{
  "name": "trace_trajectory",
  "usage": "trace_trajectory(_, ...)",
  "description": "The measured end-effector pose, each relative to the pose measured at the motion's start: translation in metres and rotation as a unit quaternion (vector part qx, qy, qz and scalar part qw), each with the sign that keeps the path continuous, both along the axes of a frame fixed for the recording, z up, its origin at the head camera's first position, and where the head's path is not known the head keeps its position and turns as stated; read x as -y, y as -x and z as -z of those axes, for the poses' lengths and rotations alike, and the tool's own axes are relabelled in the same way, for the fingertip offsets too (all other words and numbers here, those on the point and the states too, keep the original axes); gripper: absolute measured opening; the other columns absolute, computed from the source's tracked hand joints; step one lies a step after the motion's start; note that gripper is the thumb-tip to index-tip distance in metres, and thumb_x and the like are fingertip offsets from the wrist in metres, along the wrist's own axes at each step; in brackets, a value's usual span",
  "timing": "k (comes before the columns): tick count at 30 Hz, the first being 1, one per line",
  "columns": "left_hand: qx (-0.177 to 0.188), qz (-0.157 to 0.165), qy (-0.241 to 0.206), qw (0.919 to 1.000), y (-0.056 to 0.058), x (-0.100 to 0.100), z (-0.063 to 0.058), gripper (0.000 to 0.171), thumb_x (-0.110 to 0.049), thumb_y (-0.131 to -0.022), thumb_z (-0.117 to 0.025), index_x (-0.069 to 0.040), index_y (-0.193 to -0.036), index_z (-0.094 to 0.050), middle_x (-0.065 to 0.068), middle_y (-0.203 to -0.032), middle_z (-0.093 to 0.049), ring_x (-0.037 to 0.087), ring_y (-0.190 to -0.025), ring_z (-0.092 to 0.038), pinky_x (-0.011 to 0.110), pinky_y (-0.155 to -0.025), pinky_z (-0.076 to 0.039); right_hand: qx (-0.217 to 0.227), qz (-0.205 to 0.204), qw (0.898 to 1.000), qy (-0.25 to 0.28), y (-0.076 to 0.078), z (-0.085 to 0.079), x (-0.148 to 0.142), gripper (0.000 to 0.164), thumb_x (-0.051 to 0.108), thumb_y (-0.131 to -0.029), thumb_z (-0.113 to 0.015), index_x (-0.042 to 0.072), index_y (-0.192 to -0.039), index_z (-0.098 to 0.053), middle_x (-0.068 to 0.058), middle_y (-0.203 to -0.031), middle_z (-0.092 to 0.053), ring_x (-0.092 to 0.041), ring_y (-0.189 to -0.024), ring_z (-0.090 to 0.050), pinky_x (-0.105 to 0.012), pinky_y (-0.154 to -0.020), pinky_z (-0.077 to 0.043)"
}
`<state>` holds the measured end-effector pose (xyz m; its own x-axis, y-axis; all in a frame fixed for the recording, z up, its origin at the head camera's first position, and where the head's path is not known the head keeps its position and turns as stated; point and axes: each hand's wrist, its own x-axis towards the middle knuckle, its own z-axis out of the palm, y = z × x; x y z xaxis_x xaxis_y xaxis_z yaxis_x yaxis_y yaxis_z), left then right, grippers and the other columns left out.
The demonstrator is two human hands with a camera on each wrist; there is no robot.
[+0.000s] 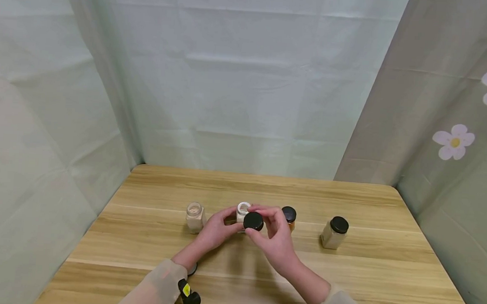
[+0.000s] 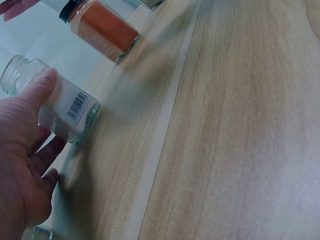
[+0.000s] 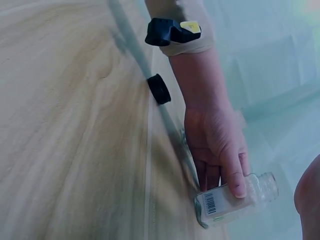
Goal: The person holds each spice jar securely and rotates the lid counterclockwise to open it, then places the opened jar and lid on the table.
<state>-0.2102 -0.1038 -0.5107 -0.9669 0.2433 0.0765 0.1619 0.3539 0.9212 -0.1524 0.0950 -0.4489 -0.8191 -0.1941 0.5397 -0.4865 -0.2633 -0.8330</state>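
Observation:
My left hand (image 1: 212, 230) grips a square glass jar (image 2: 67, 107) with pale contents, its thumb on one side and fingers round the other. The jar stands upright on the table with its threaded mouth uncovered. In the head view my right hand (image 1: 279, 243) pinches a round black lid (image 1: 253, 221) between thumb and fingers, close by the jar's mouth and overlapping the jar. Only part of the right hand shows in the right wrist view, at its right edge, with the lid out of frame. Barcode print (image 3: 209, 203) shows on the jar's side.
Left of the hands stands another uncapped jar (image 1: 195, 219) with pale contents. A loose black lid (image 3: 159, 90) lies on the wooden table (image 1: 137, 248) near my left wrist. To the right are a black-capped jar of orange powder (image 2: 102, 30) and a black-capped pale jar (image 1: 334, 233).

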Motion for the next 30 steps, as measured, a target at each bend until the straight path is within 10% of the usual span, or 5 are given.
trace_trajectory(15, -0.008, -0.002, 0.013, 0.9999, 0.0, 0.0, 0.001, 0.064, -0.041, -0.086, -0.083, -0.018, -0.142, -0.061, -0.003, -0.122, -0.07, 0.016, -0.117, -0.064, 0.043, -0.103, -0.048, 0.061, 0.034, 0.995, -0.066, -0.012, 0.006, -0.017, 0.042, -0.006, -0.087, -0.077, -0.004, -0.12, -0.053, -0.035, -0.124, -0.059, -0.024, -0.119, -0.061, -0.026, -0.107, -0.041)
trace_trajectory(20, -0.007, -0.007, 0.016, 0.9998, 0.0, -0.001, 0.0, 0.066, -0.041, -0.087, -0.082, -0.017, -0.144, -0.059, -0.002, -0.123, -0.07, 0.017, -0.117, -0.064, 0.044, -0.104, -0.047, 0.072, 0.065, 0.988, -0.121, -0.014, 0.011, -0.022, 0.04, 0.001, -0.086, -0.081, 0.004, -0.122, -0.062, -0.019, -0.124, -0.066, -0.017, -0.117, -0.06, -0.025, -0.106, -0.04)
trace_trajectory(30, -0.006, -0.008, 0.026, 0.9996, -0.001, 0.0, 0.0, 0.069, -0.044, -0.087, -0.081, -0.016, -0.145, -0.059, 0.0, -0.126, -0.069, 0.019, -0.12, -0.063, 0.045, -0.105, -0.046, -0.041, 0.081, 0.961, -0.262, -0.014, 0.024, -0.032, 0.046, 0.015, -0.09, -0.081, 0.012, -0.134, -0.067, 0.005, -0.12, -0.068, -0.018, -0.113, -0.059, -0.035, -0.097, -0.048)
